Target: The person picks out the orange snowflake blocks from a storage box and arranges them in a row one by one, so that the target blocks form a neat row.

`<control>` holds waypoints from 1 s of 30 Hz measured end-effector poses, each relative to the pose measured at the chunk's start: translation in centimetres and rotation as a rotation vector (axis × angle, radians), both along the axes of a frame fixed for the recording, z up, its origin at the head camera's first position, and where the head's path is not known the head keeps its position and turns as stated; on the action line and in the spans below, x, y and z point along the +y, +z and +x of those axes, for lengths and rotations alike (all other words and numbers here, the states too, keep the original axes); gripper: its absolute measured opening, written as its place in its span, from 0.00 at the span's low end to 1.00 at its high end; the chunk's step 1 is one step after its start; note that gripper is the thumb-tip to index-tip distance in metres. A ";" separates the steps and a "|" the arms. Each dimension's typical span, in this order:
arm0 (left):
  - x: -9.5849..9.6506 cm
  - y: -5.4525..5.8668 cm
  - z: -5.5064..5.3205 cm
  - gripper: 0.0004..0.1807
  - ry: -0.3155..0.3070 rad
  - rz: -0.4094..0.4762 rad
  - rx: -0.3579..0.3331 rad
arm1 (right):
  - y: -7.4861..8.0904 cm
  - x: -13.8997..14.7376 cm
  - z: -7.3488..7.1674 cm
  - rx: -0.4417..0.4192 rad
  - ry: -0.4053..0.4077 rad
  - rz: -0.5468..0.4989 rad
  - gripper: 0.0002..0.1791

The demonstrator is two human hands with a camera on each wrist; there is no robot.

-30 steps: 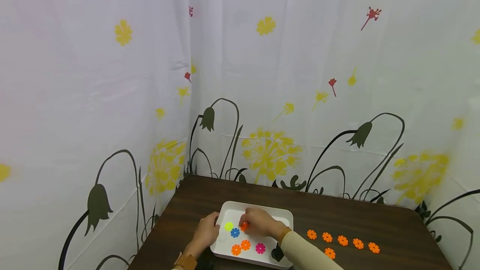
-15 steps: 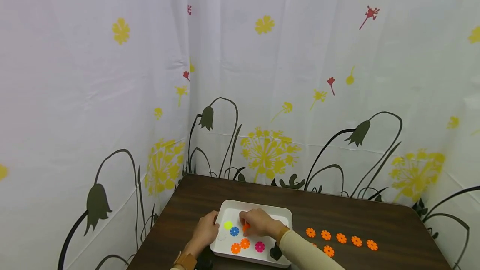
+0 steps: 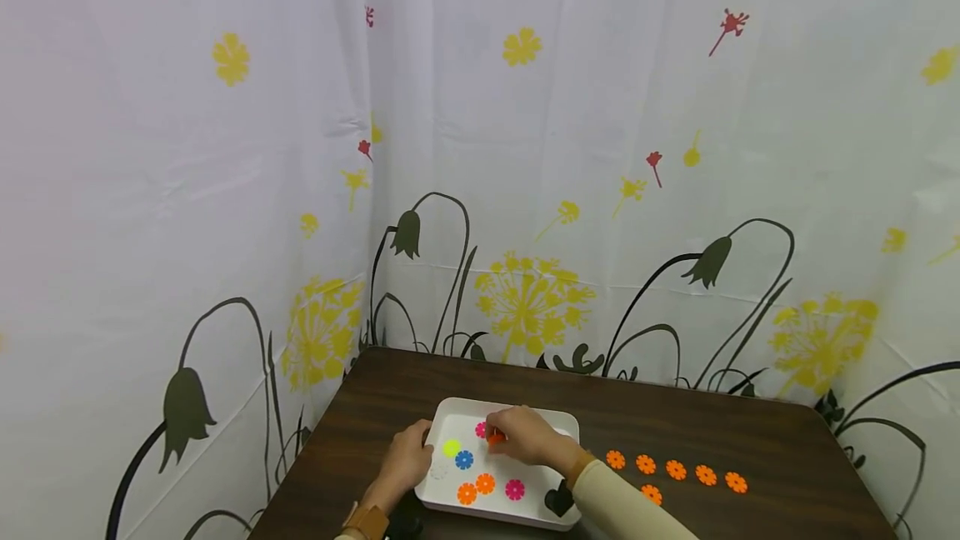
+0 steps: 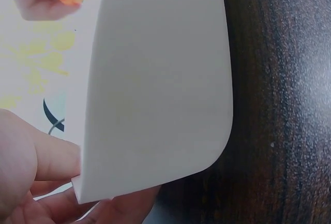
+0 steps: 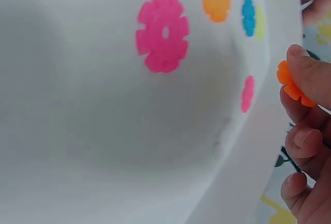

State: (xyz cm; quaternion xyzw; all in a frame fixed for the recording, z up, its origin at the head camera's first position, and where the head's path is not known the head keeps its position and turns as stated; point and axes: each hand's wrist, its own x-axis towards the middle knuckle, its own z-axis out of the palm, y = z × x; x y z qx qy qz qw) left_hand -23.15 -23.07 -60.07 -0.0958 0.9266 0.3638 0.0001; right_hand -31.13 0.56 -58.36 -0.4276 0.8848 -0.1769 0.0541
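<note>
Near the middle of the head view lies a white tray [image 3: 450, 415] holding several flower-shaped discs. My left hand [image 3: 408, 452] grips its left edge; the left wrist view has the thumb on one side of the rim and fingers beneath. Above the tray, my right hand [image 3: 525, 436] pinches an orange flower-shaped disc [image 5: 296, 92] between thumb and forefinger. In the tray are a yellow disc [image 3: 451, 448], a blue disc [image 3: 464, 460], a pink disc [image 3: 514, 489], two orange ones [image 3: 485, 483] and a faint clear one. Another pink disc [image 3: 482, 430] shows beside the right fingers.
On the dark wooden table [image 3: 787, 465], right of the tray, several orange discs [image 3: 676, 470] form a row, with one more orange disc [image 3: 651, 494] in front. A white flower-patterned curtain [image 3: 600, 107] hangs behind and to the sides.
My right hand has risen slightly and shifted right over the tray with the orange disc, uncovering a pink disc. The left hand keeps its hold on the tray. The head view has turned slightly.
</note>
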 end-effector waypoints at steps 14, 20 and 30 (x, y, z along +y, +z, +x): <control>0.0 -0.3 -0.2 0.22 -0.011 0.012 0.020 | 2.5 5.5 0.5 0.016 -0.070 -0.054 0.08; 0.0 -0.4 -0.2 0.23 -0.014 0.014 0.015 | 2.7 8.1 0.5 0.022 -0.134 -0.097 0.09; 0.0 -0.3 -0.2 0.21 -0.033 0.031 0.061 | 3.6 11.6 0.8 0.026 -0.201 -0.149 0.06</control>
